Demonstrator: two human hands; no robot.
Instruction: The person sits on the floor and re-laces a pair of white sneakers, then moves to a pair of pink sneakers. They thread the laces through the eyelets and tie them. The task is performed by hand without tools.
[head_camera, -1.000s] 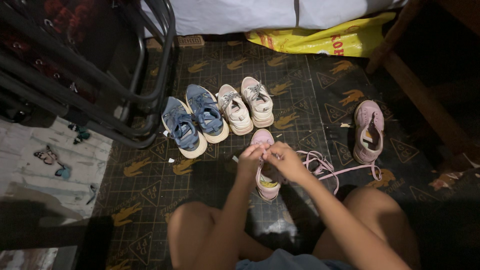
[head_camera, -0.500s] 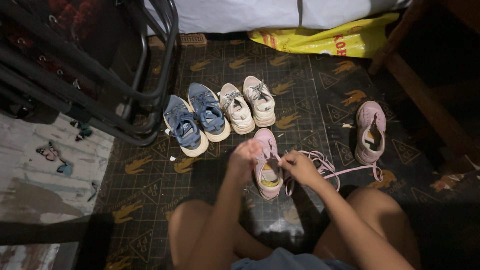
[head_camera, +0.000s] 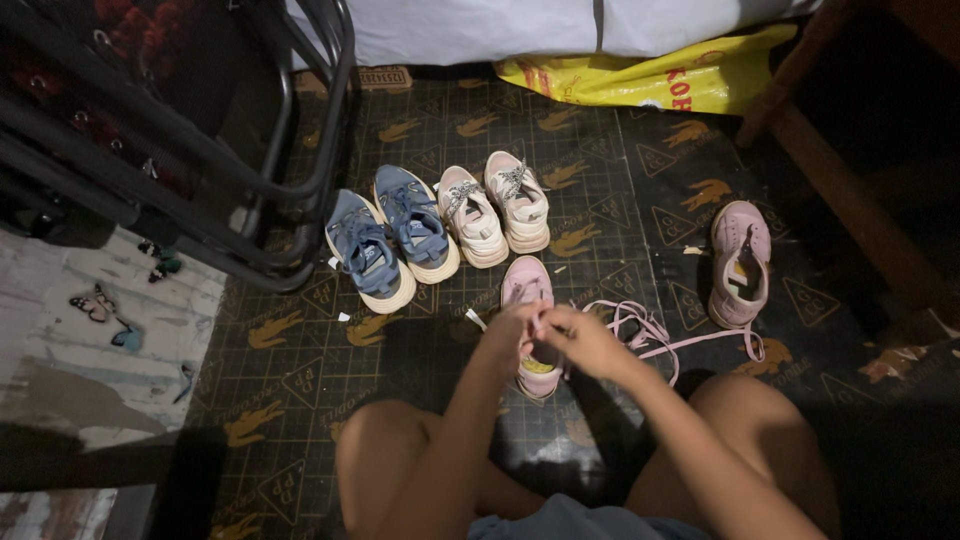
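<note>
Lots of pink, blue and cream on a black-and-gold floor

The mat (head_camera: 600, 200) is black with a thin grid and mustard-gold animal and triangle prints. Centre frame: a pale pink sneaker (head_camera: 527, 285) with a yellow insole, and a loose pink lace (head_camera: 650, 335) to its right. Right side, another pink sneaker (head_camera: 740, 260). Upper middle: two denim-blue sneakers (head_camera: 390, 240) with cream soles, and two cream sneakers (head_camera: 495, 212) with speckled grey-white laces. Top: a bright yellow bag (head_camera: 640, 75) with red print, under white cloth (head_camera: 480, 30). Left: whitish marbled floor (head_camera: 90, 340).
</note>
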